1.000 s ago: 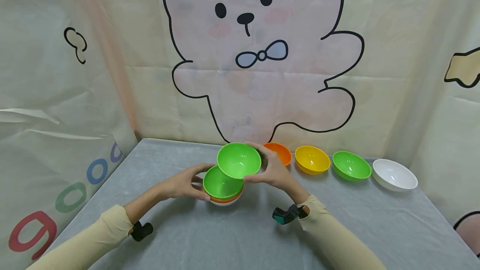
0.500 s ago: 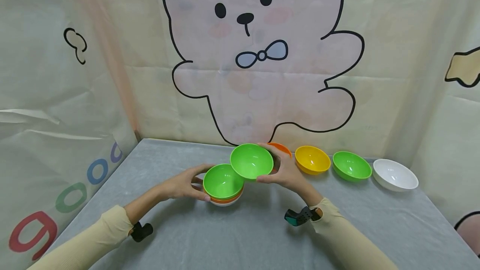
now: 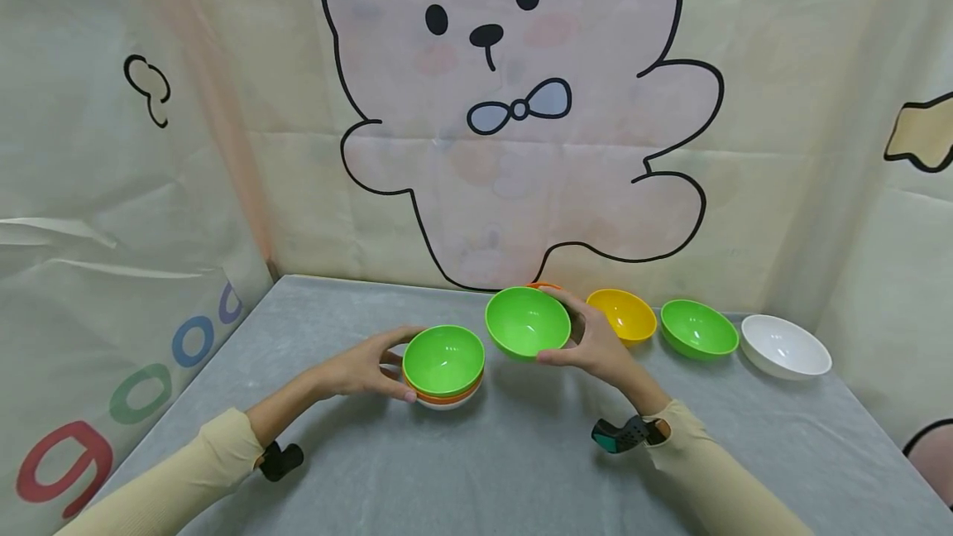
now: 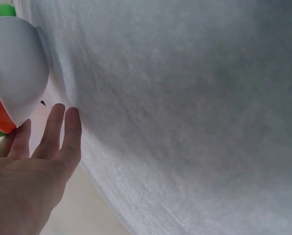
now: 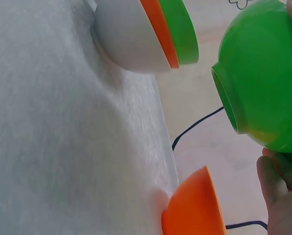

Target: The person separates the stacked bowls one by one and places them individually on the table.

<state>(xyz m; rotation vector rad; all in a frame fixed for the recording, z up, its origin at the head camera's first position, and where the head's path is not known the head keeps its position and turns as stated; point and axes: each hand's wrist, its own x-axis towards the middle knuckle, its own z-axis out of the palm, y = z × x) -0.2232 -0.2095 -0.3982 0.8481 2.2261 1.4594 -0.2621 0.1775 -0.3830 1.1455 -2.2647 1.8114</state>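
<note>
A stack of bowls stands on the grey cloth-covered table, with a green bowl (image 3: 443, 361) on top, an orange bowl (image 5: 161, 30) under it and a white bowl (image 5: 128, 36) at the bottom. My left hand (image 3: 370, 366) holds the stack's left side, thumb at the front and fingers toward the back; in the left wrist view some fingers (image 4: 52, 132) stand apart from the bowls. To the right of the stack, my right hand (image 3: 591, 340) grips a second green bowl (image 3: 527, 323) by its right side. That bowl is raised off the table, its mouth tilted toward me.
Along the back right stand a yellow bowl (image 3: 622, 315), a green bowl (image 3: 698, 329) and a white bowl (image 3: 785, 346). Another orange bowl (image 5: 194, 208) is mostly hidden behind my right hand in the head view. A printed cloth backdrop (image 3: 514, 189) rises behind the table (image 3: 476, 478).
My right hand has carried its green bowl rightward, away from above the stack, which now shows its whole top bowl. The orange bowl behind became more covered. My left hand stays put.
</note>
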